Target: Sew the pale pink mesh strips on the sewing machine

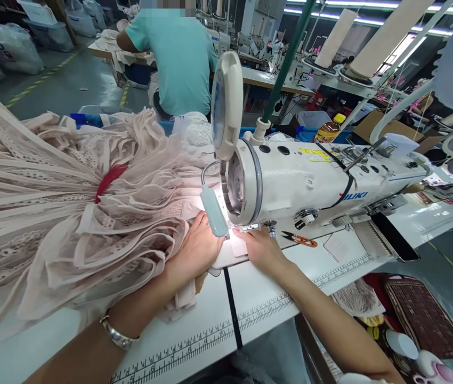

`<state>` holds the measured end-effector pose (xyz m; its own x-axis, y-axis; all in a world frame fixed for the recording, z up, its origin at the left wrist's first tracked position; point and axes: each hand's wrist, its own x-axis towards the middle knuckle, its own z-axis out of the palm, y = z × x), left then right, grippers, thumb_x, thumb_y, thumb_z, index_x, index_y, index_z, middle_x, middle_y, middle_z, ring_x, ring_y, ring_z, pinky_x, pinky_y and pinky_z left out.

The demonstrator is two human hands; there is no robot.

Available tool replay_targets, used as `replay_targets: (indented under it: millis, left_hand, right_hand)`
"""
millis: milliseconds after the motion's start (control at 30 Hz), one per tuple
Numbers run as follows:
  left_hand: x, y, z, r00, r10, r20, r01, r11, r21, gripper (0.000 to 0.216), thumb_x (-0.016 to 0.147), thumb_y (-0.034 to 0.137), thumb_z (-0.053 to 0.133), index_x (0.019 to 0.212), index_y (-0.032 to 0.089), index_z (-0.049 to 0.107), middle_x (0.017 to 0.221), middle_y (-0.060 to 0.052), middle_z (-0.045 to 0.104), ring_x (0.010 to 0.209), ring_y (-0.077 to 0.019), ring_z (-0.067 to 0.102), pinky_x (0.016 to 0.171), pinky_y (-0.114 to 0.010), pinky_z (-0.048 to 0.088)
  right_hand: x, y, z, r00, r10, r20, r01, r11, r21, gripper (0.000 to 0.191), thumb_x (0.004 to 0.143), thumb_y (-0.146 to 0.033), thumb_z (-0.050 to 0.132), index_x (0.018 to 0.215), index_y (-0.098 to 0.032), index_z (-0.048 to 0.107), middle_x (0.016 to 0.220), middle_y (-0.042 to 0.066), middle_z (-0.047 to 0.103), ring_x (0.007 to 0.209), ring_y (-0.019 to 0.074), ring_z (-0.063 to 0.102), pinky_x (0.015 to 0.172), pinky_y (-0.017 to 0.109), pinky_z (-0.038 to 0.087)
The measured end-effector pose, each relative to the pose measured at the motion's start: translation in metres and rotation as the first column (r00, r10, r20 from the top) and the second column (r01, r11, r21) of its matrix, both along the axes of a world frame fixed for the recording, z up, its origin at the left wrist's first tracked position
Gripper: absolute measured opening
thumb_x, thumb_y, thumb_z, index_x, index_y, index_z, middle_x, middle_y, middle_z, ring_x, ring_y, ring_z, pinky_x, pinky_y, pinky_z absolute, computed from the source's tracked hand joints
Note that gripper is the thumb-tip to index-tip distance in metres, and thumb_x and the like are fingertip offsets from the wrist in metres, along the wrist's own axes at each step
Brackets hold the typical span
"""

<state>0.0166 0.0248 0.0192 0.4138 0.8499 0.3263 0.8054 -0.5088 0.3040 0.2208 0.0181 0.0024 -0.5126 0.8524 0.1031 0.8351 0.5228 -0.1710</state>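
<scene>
At the near-left end of the sewing machine (pixel 290 176): left hand (pixel 198 242), palm down, fingers extended on pale fabric (pixel 142 213); right hand (pixel 264 248), fingertips at a small pink piece (pixel 239 246), pinch or press, cannot tell. Sound practice: cloth flat, light even pressure, fingertips clear of the needle area. Fabric heap: left of machine, bound by red tie (pixel 110 181), crowding the left hand. Grey-green fitting (pixel 214 210): obstructs view between hands. Orange-handled snips (pixel 300 240): just right of right hand. Far: teal-shirted co-worker (pixel 174 58), seated.
</scene>
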Motion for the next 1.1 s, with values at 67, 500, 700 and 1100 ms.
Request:
replay_targets:
  millis: [67, 500, 700, 1100]
  left_hand:
    - [0.000, 0.001, -0.001, 1.000, -0.015, 0.026, 0.015, 1.000, 0.016, 0.012, 0.090, 0.016, 0.043, 0.085, 0.021, 0.052, 0.096, -0.008, 0.060, 0.102, -0.0264, 0.056, 0.086, -0.041, 0.049]
    - [0.003, 0.001, 0.004, 0.992, -0.021, 0.126, 0.022, 1.000, -0.006, 0.016, 0.089, 0.015, 0.041, 0.076, 0.023, 0.047, 0.083, -0.005, 0.059, 0.090, -0.0239, 0.057, 0.087, -0.041, 0.047]
    - [0.003, 0.000, 0.003, 0.994, 0.009, 0.109, -0.007, 1.000, -0.022, 0.013, 0.090, 0.018, 0.043, 0.080, 0.022, 0.050, 0.088, -0.007, 0.060, 0.098, -0.0260, 0.056, 0.088, -0.041, 0.046]
    - [0.002, -0.001, 0.002, 0.999, -0.008, 0.038, 0.007, 1.000, 0.027, 0.016, 0.089, 0.016, 0.041, 0.075, 0.022, 0.046, 0.082, -0.005, 0.058, 0.095, -0.0248, 0.056, 0.086, -0.040, 0.046]
  right_hand:
    - [0.000, 0.000, 0.002, 1.000, 0.007, -0.018, -0.007, 1.000, -0.002, 0.056, 0.086, -0.001, 0.039, 0.130, -0.026, 0.062, 0.113, 0.007, 0.071, 0.103, 0.0237, 0.062, 0.093, 0.039, 0.047]
    - [-0.012, -0.006, 0.019, 0.993, -0.041, 0.107, 0.048, 0.996, -0.070, 0.045, 0.095, -0.011, 0.039, 0.133, -0.022, 0.060, 0.109, 0.012, 0.071, 0.097, 0.0261, 0.064, 0.099, 0.044, 0.042]
    - [-0.015, -0.006, 0.021, 0.989, -0.051, 0.139, 0.061, 0.996, -0.068, 0.041, 0.096, -0.012, 0.038, 0.129, -0.021, 0.062, 0.103, 0.011, 0.071, 0.092, 0.0251, 0.064, 0.098, 0.043, 0.042]
    - [-0.015, -0.004, 0.022, 0.985, -0.027, 0.169, 0.035, 0.998, -0.047, 0.037, 0.094, -0.009, 0.039, 0.119, -0.021, 0.064, 0.093, 0.008, 0.070, 0.087, 0.0235, 0.062, 0.104, 0.048, 0.037]
